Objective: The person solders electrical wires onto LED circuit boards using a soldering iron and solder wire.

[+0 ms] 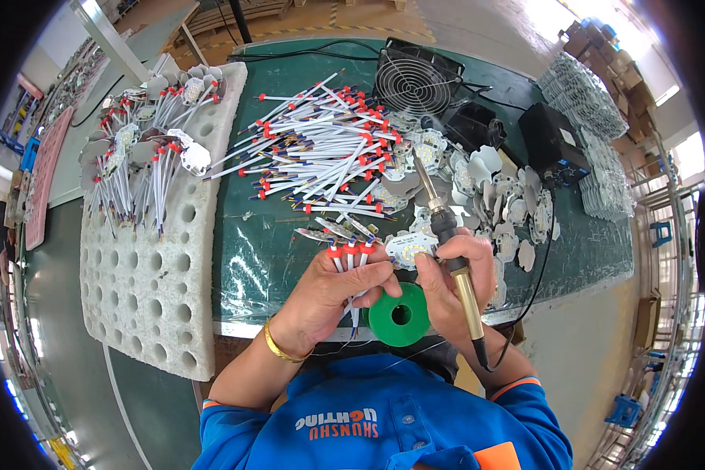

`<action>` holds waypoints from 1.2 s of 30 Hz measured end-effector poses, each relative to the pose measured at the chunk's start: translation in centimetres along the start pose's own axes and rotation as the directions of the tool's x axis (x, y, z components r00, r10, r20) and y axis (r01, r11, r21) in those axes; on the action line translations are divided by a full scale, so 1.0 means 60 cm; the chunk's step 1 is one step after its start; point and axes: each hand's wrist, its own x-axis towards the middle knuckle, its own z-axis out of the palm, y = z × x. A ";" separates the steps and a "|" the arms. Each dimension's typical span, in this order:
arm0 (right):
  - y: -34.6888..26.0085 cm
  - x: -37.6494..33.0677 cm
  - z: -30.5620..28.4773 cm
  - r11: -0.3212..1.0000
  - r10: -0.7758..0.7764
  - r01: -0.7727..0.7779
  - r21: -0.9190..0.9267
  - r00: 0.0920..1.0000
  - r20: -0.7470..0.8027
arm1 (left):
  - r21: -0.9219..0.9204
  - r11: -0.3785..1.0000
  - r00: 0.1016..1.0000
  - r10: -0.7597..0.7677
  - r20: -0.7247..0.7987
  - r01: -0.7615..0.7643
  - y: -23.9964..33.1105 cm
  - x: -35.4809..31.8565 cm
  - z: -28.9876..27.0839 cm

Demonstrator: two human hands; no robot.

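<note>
Head: board seemingly against right grip

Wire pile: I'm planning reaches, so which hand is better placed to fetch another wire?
Probably the left hand: it sits nearer the wire pile, though it holds red-collared wires. The right hand grips a soldering iron.

The site is a factory workshop of the electrical assembly type. Indicators on the green workbench: a soldering iron, a large heap of matching white wires, a pile of small circuit boards, a fan. Indicators beyond it: a wooden pallet, striped tape on the floor, stacked cardboard boxes, racks along the right side. The person wears a blue work shirt.
</note>
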 end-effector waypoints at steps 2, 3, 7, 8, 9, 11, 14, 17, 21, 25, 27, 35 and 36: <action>0.004 -0.013 0.002 0.991 0.101 -0.098 0.093 0.994 -0.033 | 0.005 1.000 1.000 0.008 -0.007 -0.008 -0.003 -0.001 0.004; 0.005 -0.019 0.005 0.991 0.099 -0.096 0.093 0.995 -0.032 | 0.017 0.999 0.999 0.040 -0.036 -0.039 -0.006 -0.001 0.007; 0.002 -0.036 0.009 0.961 0.232 -0.216 0.175 0.970 -0.076 | 0.067 0.993 0.990 0.100 -0.097 -0.094 -0.010 -0.006 0.015; 0.002 -0.039 0.009 0.953 0.252 -0.235 0.189 0.965 -0.071 | 0.067 0.993 0.990 0.101 -0.097 -0.095 -0.010 -0.007 0.016; 0.004 -0.042 0.008 0.954 0.251 -0.234 0.189 0.965 -0.071 | 0.071 0.992 0.989 0.113 -0.100 -0.107 -0.010 -0.007 0.018; 0.008 -0.048 0.005 0.967 0.221 -0.213 0.137 0.974 -0.050 | 0.076 0.990 0.987 0.127 -0.102 -0.120 -0.010 -0.008 0.021; 0.003 -0.051 0.000 0.978 0.191 -0.187 0.092 0.981 -0.031 | 0.122 0.982 0.979 0.163 -0.125 -0.148 -0.014 -0.012 0.027; 0.003 -0.059 0.002 0.963 0.210 -0.197 0.184 0.976 -0.055 | 0.178 0.970 0.970 0.194 -0.148 -0.167 -0.016 -0.013 0.032; -0.001 -0.055 -0.008 0.983 0.152 -0.146 0.107 0.987 -0.051 | 0.250 0.951 0.961 0.225 -0.162 -0.181 -0.015 -0.013 0.028; 0.012 -0.054 -0.043 0.997 -0.029 0.027 0.070 0.999 0.028 | 0.386 0.877 0.894 0.390 -0.221 -0.287 -0.017 -0.004 0.019; 0.012 -0.055 -0.052 0.996 -0.070 0.064 0.054 0.992 0.106 | 0.409 0.864 0.889 0.404 -0.215 -0.293 -0.017 -0.006 0.012; -0.021 -0.008 -0.030 0.952 -0.266 0.304 -0.041 0.885 0.383 | 0.713 0.656 0.817 0.537 -0.209 -0.249 -0.026 -0.001 0.029; -0.023 -0.006 -0.026 0.941 -0.303 0.336 -0.033 0.885 0.354 | 0.766 0.583 0.795 0.584 -0.162 -0.272 -0.036 -0.004 0.029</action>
